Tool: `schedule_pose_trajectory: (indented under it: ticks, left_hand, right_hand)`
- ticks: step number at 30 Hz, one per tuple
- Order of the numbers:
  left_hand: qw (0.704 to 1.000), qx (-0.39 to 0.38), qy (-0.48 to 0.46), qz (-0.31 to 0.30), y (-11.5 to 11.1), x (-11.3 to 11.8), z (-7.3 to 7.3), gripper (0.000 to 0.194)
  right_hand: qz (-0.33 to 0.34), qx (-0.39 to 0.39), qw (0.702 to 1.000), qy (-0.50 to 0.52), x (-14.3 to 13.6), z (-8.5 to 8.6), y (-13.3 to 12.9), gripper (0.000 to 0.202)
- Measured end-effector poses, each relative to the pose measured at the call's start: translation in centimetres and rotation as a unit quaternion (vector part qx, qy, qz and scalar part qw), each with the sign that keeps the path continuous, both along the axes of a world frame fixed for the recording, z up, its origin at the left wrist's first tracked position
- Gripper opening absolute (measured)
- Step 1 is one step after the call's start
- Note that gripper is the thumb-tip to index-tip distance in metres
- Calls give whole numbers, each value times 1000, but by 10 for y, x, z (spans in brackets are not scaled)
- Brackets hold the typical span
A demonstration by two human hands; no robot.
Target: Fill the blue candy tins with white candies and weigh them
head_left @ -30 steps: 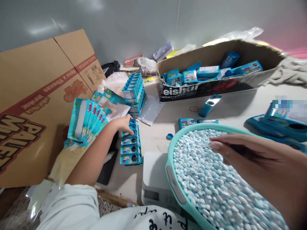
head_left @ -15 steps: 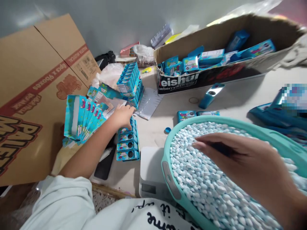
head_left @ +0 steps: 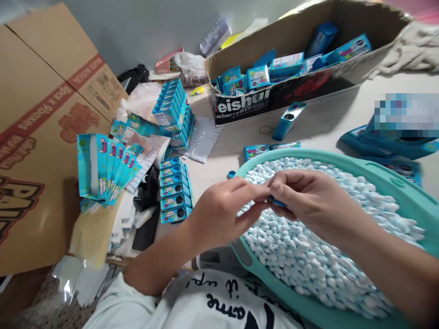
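Observation:
My right hand [head_left: 308, 196] is closed around a small blue box [head_left: 278, 202] above the round teal tub [head_left: 346, 157]. Only a dark blue sliver of the box shows between the fingers. From the left, my left hand [head_left: 226, 210] meets it, thumb and fingertips pinched at the same box; its fingertips partly overlap the right hand's. Below both hands, the tub is full of small white and pale blue candies [head_left: 308, 256]. Left of my left hand stands a row of blue candy boxes [head_left: 175, 189] with round dark windows.
A long cardboard box [head_left: 247, 107] holding blue packs stands at the back. Stacked blue boxes [head_left: 173, 112] and fanned flat cartons [head_left: 103, 169] lie to the left, beside a large brown carton [head_left: 44, 137]. A single blue box [head_left: 289, 121] stands beyond the tub.
My left hand has left the row of blue boxes and moved right, joining my right hand over the tub. The view has shifted slightly.

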State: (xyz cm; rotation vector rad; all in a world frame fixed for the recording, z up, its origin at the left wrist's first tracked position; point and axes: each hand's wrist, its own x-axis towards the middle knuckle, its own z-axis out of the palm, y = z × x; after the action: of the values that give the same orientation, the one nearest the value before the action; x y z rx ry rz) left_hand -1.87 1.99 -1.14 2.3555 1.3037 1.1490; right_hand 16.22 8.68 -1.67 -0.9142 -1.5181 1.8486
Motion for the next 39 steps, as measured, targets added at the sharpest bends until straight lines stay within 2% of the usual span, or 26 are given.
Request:
schedule_pose_trajectory:
  ticks: [4,10,13,16,19,22,24,26,32,36,39]
  left_hand:
    - [996,39,49,62,-8,15,-6,17]
    - [961,187,166,121,-6,26,-13,17]
    - [948,221,182,142,-7,20,-12,21]
    - [949,175,180,192,-15,-3,-8,11]
    - [941,93,166,279,-26,-43,-4,8]
    - [904,-25,208,372,-34,-83,-7,15]
    - [875,-113,244,403,-37,-103,-13,23]
    - [863,-158,259,405,-37,-114,-20,28]
    - [880,-167,238,377,-42,-126,-40,29]
    - [904,-174,205,333,-46,-128,-48,29]
    - [910,-178,183,328,-48,-130,-48,30]
  right_hand:
    - [-15,-58,998,8,-4,-7,-2,74]
    - [-43,-28,999,4,-5,-8,-4,78]
    - [-39,-22,999,-7,-5,-6,-3,79]
    - [-25,1,999,-23,-2,-4,-1,83]
    - [-26,38,999,-28,3,0,2,85]
    - [-44,70,996,-28,7,3,3,80]
    - [-55,92,993,-39,8,4,4,78]
    - [-60,113,990,-58,8,5,4,73]
    - [-46,155,984,-77,9,-2,9,34]
    - [-48,171,981,-73,8,-5,11,31]
    - [-47,202,974,-86,8,-4,11,28]
